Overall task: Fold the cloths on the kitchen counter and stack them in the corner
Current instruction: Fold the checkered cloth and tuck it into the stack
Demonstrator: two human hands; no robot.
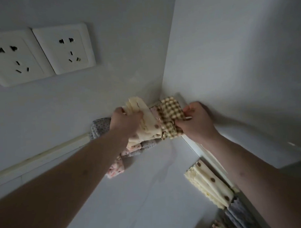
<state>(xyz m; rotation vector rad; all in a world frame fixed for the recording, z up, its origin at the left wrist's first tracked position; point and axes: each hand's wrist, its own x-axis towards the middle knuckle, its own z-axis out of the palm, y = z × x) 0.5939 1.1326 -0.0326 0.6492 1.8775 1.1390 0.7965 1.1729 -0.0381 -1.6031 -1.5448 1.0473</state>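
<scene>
Far left on the wall you've got two white five-hole sockets (pixel 38 54) side by side, well above the counter; below them a cream trim strip (pixel 43 153) runs along the wall-counter joint. Your left forearm comes in from bottom left across the white counter (pixel 133 193). In the corner sits the stack: a grey dotted cloth (pixel 99 128) pokes out on the left against the wall, a pink floral cloth (pixel 115 169) hangs off the near edge under your arm, both beneath the top layers. Your left hand (pixel 125 122) is curled on the cream cloth with brown dots (pixel 146 124), fingers bunching it on top of the stack; the cloth's upper end sticks up crumpled by the wall. Just right of it, touching, is the brown-and-cream gingham cloth (pixel 171 118), tilted, far corner up against the right wall. Your right hand (pixel 197 122) pinches the gingham's right edge, fingers curled; fingertips hidden behind the fabric, so exact grip can't be told. Something thin and white shows at that hand, too blurred to identify. Lower right, along the counter's right edge, more cloths lie in a row well apart from the stack: a cream brown-dotted cloth with pinked edges (pixel 209 185), then a grey-blue one (pixel 238 212) partly under your right forearm, then more patterned fabric at the frame bottom, too cut off to call
</scene>
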